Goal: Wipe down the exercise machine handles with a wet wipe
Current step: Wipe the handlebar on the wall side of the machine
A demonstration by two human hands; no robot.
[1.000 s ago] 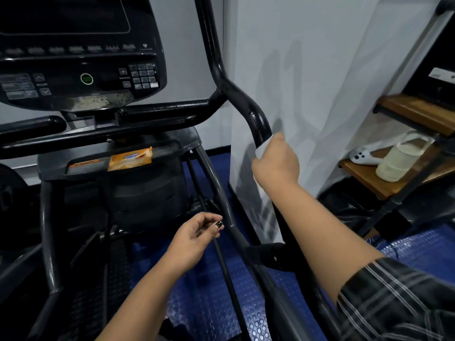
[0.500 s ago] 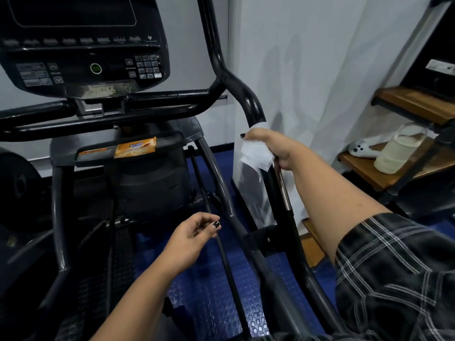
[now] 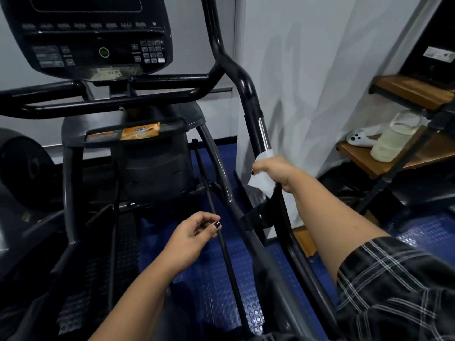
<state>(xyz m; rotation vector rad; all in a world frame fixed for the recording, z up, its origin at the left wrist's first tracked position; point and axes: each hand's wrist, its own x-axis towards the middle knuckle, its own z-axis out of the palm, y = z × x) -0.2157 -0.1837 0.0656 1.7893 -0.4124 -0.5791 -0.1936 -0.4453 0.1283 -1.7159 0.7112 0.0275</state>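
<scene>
Head view: the right hand (image 3: 275,172) sits just off the centre of the frame toward 3 o'clock, its fingers curled round the black upright handle (image 3: 248,94) with the white wet wipe (image 3: 262,183) trapped between palm and bar. A crumpled end of the wipe sticks out above the fist toward 12 o'clock, and a loose flap hangs below it toward 7 o'clock. The grip lies on the lower part of the bar, under a shiny strip, and the padded curve of the handle rises from there toward 12 o'clock. A dark plaid sleeve (image 3: 394,291) covers the upper arm at 4 o'clock.

The left hand (image 3: 192,238) hangs in the air below centre at 6 o'clock, palm turned inward, its fingers loosely curled and holding nothing. A thin black rod (image 3: 231,269) runs just behind its thumb, and I cannot tell whether they touch.

The console (image 3: 93,38) fills the area at 11 o'clock, with an orange packet (image 3: 140,131) lying on the tray beneath it. A wooden shelf (image 3: 403,166) at 3 o'clock, near the frame edge, carries a pale jar (image 3: 394,139) and, beside it, a white controller (image 3: 359,140). Blue studded matting (image 3: 216,299) covers the floor at 6 o'clock.
</scene>
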